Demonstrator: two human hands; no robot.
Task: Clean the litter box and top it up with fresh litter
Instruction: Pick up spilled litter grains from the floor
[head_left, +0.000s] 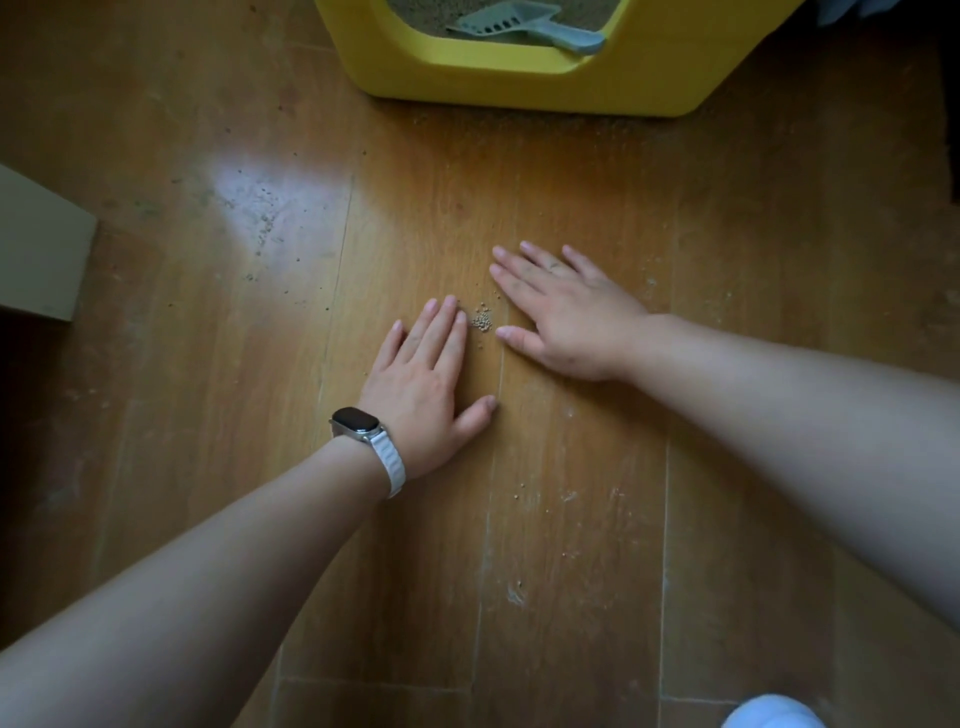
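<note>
Yellow litter box (498, 78) at far end of wooden floor (571, 519), grey scoop (524, 26) inside. Left hand (421, 384) and right hand (566, 312) flat on floor, fingers straight, holding nothing, small pile of spilled litter (482, 321) between them.

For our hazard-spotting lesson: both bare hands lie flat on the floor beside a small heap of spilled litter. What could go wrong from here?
Flat palms of the left hand and right hand may scatter the litter heap between them rather than gather it.
Stray grains farther left could be missed.
The litter scoop lies unused in the yellow litter box, so bare skin may pick up dirt.
</note>
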